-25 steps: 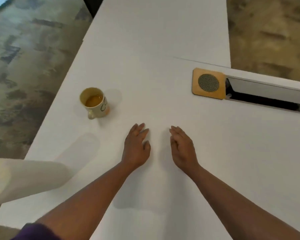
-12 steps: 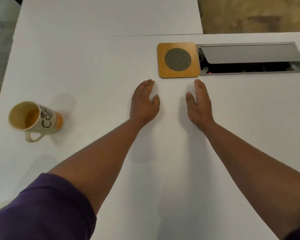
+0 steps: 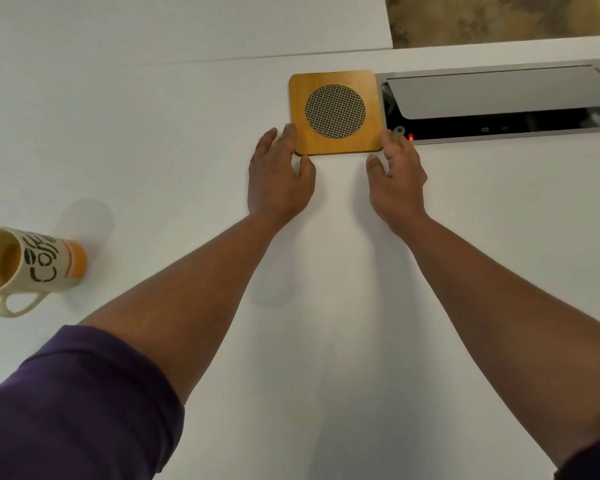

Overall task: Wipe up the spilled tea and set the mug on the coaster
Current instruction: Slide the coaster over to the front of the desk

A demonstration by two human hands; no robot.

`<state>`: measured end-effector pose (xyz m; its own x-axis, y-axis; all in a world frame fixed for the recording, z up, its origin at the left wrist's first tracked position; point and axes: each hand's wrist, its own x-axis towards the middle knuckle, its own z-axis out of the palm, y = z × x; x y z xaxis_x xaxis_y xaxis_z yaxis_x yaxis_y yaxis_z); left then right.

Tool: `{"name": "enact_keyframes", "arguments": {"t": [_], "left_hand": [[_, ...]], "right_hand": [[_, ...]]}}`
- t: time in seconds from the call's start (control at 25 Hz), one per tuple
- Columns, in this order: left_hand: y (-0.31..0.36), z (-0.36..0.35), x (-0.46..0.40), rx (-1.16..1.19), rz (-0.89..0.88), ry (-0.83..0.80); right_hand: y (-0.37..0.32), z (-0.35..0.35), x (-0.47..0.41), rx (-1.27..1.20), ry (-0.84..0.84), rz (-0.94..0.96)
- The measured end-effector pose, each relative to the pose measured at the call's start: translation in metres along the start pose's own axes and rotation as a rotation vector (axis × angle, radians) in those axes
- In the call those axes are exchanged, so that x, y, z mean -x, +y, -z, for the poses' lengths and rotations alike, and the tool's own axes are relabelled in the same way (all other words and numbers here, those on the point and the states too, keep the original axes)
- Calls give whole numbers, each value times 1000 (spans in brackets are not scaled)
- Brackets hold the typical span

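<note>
Task near start: cream ceramic mug [image 3: 28, 263] off the square wooden coaster [image 3: 335, 111].
Left hand [image 3: 279, 178] and right hand [image 3: 395, 180], fingers relaxed, touch coaster at 6 o'clock corners; no spill visible.

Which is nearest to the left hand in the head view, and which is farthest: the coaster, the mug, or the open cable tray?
From the left hand:
1. Coaster, just beyond its fingertips, touching them.
2. Open cable tray, to the right, past the coaster.
3. Mug, far left, at the frame's edge.
</note>
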<state>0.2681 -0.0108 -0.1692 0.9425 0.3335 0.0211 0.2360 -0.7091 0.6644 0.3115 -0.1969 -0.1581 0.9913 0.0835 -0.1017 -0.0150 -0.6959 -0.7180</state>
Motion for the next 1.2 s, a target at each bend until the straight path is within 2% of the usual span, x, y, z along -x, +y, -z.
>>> {"name": "enact_keyframes", "arguments": {"t": [0.2, 0.4, 0.56, 0.72, 0.88, 1.2], "left_hand": [[1, 0, -3, 91, 28, 64], [-2, 6, 7, 328, 172, 141], [-14, 22, 42, 372, 234, 152], [-32, 46, 121, 294, 196, 149], [-49, 65, 197, 280, 255, 111], [-68, 89, 309, 262, 269, 78]], "right_hand": [[7, 0, 0, -288, 0, -42], [9, 4, 8, -495, -14, -85], [7, 1, 50, -481, -46, -67], [9, 2, 112, -463, -107, -51], [18, 2, 176, -409, -156, -66], [18, 0, 281, -311, -146, -13]]}}
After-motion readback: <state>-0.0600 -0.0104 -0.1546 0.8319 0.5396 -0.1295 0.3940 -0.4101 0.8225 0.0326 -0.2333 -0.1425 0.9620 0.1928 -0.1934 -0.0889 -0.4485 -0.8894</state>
